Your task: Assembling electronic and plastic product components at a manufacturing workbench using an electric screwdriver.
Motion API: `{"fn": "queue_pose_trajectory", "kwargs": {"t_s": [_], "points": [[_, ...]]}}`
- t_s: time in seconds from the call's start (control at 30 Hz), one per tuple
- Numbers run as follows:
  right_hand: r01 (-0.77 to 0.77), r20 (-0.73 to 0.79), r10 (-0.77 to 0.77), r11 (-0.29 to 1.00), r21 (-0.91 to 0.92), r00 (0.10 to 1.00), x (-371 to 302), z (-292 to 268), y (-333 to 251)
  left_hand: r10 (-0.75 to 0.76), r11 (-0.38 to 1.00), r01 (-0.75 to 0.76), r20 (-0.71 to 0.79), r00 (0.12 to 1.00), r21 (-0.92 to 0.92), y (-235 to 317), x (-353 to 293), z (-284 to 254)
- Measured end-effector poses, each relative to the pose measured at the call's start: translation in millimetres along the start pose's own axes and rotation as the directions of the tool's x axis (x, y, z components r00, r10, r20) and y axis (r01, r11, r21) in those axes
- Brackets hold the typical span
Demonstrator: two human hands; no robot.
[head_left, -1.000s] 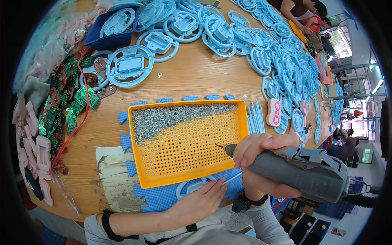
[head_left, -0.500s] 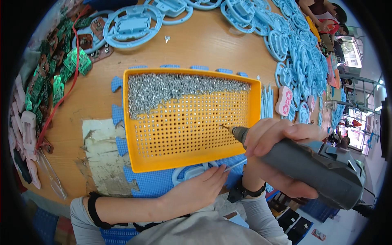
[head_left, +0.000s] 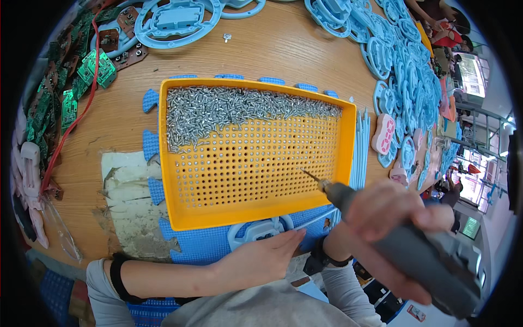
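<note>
Fingers of the person's left hand (head_left: 264, 255) are pressed together at the end of a thin light-blue plastic rod (head_left: 320, 218); whether they pinch it, I cannot tell. Fingers of the right hand (head_left: 376, 210), blurred, are wrapped around a thick dark-grey power screwdriver (head_left: 427, 270), whose slender bit points up and left over the right half of a yellow plastic tray.

At the far left of the wooden worktop (head_left: 122, 122) lie pale pink plastic pieces (head_left: 30, 158), then green circuit boards (head_left: 97, 68) with a red cord (head_left: 81, 115) running across them. Next comes a worn whitish patch (head_left: 133, 210), and beside it a blue foam mat (head_left: 204, 244) with notched edges, under the yellow tray (head_left: 234, 217). Loose silver screws (head_left: 218, 106) are heaped along the tray's far side and far-left corner; its perforated floor has rows of holes, many showing silver heads. A light-blue wheel-shaped plastic part (head_left: 253, 230) sits between the tray's near wall and the left hand, which partly covers it. Just right of the tray lies a bundle of light-blue rods (head_left: 360, 155), then a pink-and-white oblong piece (head_left: 383, 134) beside a long heap of light-blue wheel-shaped parts (head_left: 402, 82).
</note>
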State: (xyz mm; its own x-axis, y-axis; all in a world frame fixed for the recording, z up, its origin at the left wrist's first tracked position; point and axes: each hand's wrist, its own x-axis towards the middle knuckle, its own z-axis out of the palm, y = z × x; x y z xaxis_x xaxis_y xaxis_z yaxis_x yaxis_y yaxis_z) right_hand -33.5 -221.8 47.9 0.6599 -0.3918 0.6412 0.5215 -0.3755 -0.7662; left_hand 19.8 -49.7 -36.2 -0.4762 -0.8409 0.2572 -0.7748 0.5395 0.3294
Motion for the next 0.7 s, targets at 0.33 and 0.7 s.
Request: {"fn": "queue_pose_trajectory", "kwargs": {"t_s": [0.33, 0.7], "points": [[-0.212, 0.202, 0.185, 0.97, 0.119, 0.962, -24.6, 7.9, -44.5, 0.149, 0.97, -0.189, 0.244, 0.958, 0.151, -6.7, 3.3, -18.1], [-0.307, 0.283, 0.242, 0.927, 0.217, 0.928, -29.2, 11.2, -37.2, 0.111, 0.988, -0.122, 0.109, 0.988, 0.098, -3.1, 0.5, -4.9]]}}
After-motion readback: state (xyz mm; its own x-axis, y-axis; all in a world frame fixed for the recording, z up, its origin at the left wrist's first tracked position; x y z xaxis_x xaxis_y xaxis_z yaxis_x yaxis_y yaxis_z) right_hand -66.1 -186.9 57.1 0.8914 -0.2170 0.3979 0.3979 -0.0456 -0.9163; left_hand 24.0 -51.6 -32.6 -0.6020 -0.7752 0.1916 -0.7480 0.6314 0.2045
